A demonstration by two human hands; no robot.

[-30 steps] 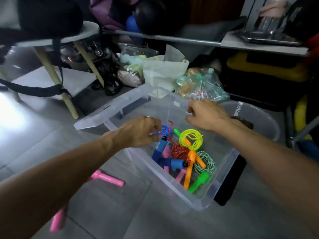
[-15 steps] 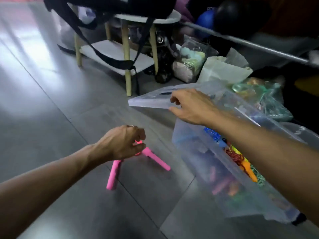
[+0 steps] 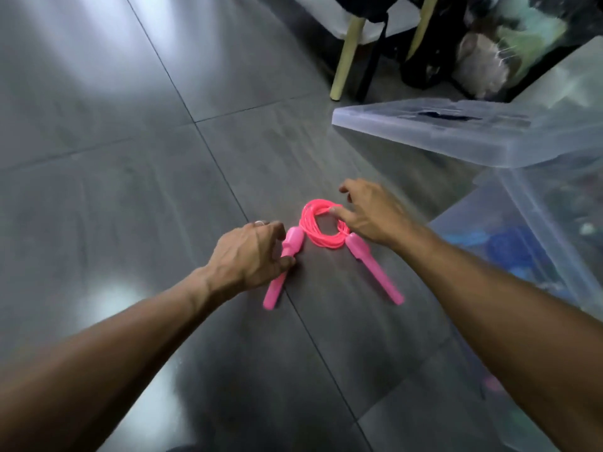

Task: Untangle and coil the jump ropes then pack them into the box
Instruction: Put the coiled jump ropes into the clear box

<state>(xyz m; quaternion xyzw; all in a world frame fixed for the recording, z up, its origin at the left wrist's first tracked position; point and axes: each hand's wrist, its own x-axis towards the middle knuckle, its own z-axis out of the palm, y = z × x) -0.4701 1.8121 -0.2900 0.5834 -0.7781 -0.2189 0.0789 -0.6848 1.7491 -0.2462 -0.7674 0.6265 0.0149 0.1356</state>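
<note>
Pink jump rope (image 3: 323, 230) lay coiled on the floor (image 3: 130, 158), handles splayed toward the person. Left hand (image 3: 251, 256) curled around the left handle, apparently gripping. Right hand (image 3: 372, 213) fingers touched the coil. Clear box (image 3: 538, 203) sat right, nearer the right hand.
</note>
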